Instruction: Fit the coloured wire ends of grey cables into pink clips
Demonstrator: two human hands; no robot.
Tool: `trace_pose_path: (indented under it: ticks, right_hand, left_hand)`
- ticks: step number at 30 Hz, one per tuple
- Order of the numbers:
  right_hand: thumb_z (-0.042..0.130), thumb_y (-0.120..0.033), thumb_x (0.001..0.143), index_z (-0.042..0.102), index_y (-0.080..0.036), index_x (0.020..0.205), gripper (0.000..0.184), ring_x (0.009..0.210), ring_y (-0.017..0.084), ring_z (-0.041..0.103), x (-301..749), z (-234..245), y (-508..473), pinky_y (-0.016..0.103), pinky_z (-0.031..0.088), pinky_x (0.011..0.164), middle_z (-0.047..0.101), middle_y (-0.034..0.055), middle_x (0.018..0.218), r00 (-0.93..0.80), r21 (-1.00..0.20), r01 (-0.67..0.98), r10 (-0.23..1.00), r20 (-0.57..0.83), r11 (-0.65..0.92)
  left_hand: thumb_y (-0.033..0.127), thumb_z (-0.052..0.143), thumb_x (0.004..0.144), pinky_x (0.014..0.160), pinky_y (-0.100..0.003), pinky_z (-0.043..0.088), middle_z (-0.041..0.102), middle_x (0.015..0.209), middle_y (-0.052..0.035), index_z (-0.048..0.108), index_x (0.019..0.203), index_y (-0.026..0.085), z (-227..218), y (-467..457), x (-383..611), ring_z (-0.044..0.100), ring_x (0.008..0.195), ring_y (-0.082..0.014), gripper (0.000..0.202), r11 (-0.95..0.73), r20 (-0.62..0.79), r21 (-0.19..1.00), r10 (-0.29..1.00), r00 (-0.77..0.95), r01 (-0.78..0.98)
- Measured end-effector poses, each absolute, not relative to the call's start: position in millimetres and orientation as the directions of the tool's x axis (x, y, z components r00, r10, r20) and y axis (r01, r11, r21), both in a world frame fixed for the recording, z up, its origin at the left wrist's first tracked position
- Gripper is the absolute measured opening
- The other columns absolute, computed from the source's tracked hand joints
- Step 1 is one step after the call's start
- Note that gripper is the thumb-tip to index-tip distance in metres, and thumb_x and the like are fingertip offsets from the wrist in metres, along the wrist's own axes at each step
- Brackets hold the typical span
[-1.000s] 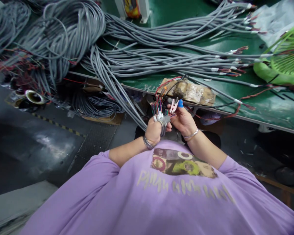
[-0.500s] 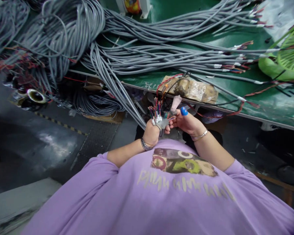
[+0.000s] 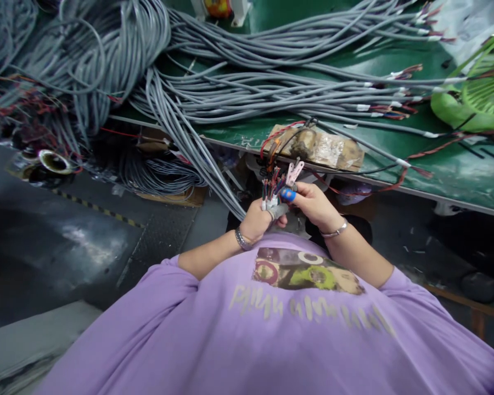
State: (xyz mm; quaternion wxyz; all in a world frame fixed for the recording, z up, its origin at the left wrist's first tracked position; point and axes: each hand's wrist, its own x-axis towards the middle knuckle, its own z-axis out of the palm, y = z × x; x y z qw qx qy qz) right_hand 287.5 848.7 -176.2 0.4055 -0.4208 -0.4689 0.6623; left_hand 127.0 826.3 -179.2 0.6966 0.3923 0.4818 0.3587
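Note:
My left hand [image 3: 256,218] is closed in a fist round a bundle of grey cables [image 3: 274,210] whose thin coloured wire ends [image 3: 271,184] stick up above it. My right hand [image 3: 313,202] sits just to the right, fingers curled, pinching a pink clip [image 3: 292,172] held up against the wire ends. A blue cap covers the right thumb tip [image 3: 287,193]. Both wrists wear metal bracelets. The hands are held in front of my purple shirt, below the green table's edge [image 3: 395,189].
Heaps of long grey cables [image 3: 239,88] cover the green table and hang off its left end to the floor. A taped brown block [image 3: 321,147] with red and black wires lies at the table edge. A green fan guard [image 3: 477,99] sits at the right. Dark floor lies to the left.
My right hand has moved left and closed in on the wire ends, bringing the pink clip against them. The blue thumb cap went from raised to pressed beside the bundle.

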Motion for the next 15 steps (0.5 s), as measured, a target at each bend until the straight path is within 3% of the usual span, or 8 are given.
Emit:
trace_pose_path:
  ticks: [3, 7, 11, 15]
  right_hand:
    - [0.079, -0.058, 0.067, 0.066, -0.017, 0.085, 0.047, 0.065, 0.013, 0.060, 290.8, -181.9, 850.1, 0.026, 0.049, 0.060, 0.067, 0.0013, 0.074, -0.321, -0.946, -0.156, 0.921, -0.223, -0.284]
    - [0.086, -0.046, 0.064, 0.063, -0.018, 0.082, 0.041, 0.059, 0.011, 0.056, 286.4, -186.5, 845.8, 0.024, 0.044, 0.056, 0.064, -0.0009, 0.067, -0.324, -0.932, -0.254, 0.931, -0.169, -0.258]
    - [0.082, -0.044, 0.070, 0.057, -0.018, 0.076, 0.036, 0.047, 0.009, 0.049, 274.7, -189.8, 839.2, 0.025, 0.039, 0.050, 0.057, -0.0039, 0.056, -0.274, -0.903, -0.350, 0.949, -0.154, -0.248]
    - [0.085, -0.044, 0.064, 0.058, -0.018, 0.073, 0.039, 0.046, 0.009, 0.046, 269.5, -190.0, 844.2, 0.024, 0.034, 0.046, 0.057, -0.0034, 0.056, -0.186, -0.905, -0.311, 0.952, -0.243, -0.291]
  left_hand:
    - [0.052, 0.081, 0.061, 0.053, -0.025, 0.055, 0.065, 0.058, -0.0020, 0.062, 0.070, 0.013, -177.5, 827.4, 128.2, 0.060, 0.049, -0.0116, 0.044, 0.434, -0.401, 0.877, 0.898, 0.182, -0.207]
    - [0.052, 0.082, 0.059, 0.055, -0.026, 0.056, 0.066, 0.059, -0.0023, 0.062, 0.074, 0.014, -176.6, 830.1, 129.0, 0.062, 0.051, -0.0129, 0.046, 0.433, -0.404, 0.864, 0.901, 0.160, -0.258]
    - [0.049, 0.080, 0.063, 0.057, -0.027, 0.057, 0.068, 0.061, -0.0055, 0.064, 0.071, 0.013, -177.2, 829.3, 125.2, 0.065, 0.054, -0.0150, 0.041, 0.460, -0.406, 0.861, 0.879, 0.250, -0.218]
    - [0.041, 0.084, 0.059, 0.054, -0.026, 0.054, 0.067, 0.056, -0.0056, 0.063, 0.065, 0.012, -177.1, 820.8, 121.5, 0.062, 0.050, -0.0147, 0.036, 0.456, -0.394, 0.889, 0.811, 0.433, -0.047]
